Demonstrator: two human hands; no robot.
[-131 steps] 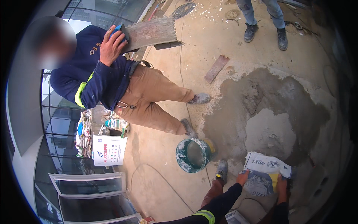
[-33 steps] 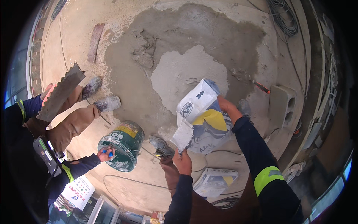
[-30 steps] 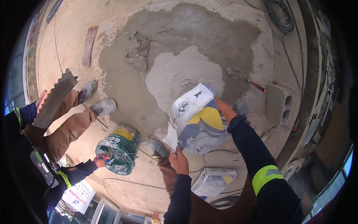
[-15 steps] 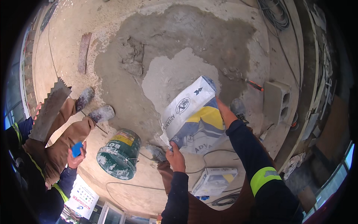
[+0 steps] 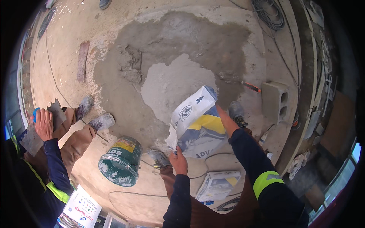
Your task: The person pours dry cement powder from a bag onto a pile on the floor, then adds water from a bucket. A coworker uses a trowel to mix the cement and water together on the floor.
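Observation:
A white, yellow and grey paper bag of powder (image 5: 205, 131) is tilted between my hands, its upper end toward a pale grey powder heap (image 5: 178, 83). My left hand (image 5: 179, 161) is closed on its lower left corner, by a torn white flap (image 5: 172, 137). My right hand (image 5: 227, 121) grips its right side, the fingers mostly hidden behind it. The powder lies on a wet, darker grey mortar patch (image 5: 114, 72) on the floor. At the left, a co-worker's hand (image 5: 45, 125) holds a blue block (image 5: 36, 114) against a large notched trowel (image 5: 34, 140).
A green bucket (image 5: 121, 161) smeared with grey stands left of my foot. Behind the bag lies another bag (image 5: 218, 185), with cables around it. On the right are a concrete block (image 5: 274, 100), an orange-handled tool (image 5: 251, 87) and coiled cable (image 5: 269, 15). The co-worker's shoes (image 5: 100, 121) are near the patch.
The bag has come slightly down and its top has folded lower, with the torn flap showing more. The co-worker's hand has moved up with the blue block to the trowel.

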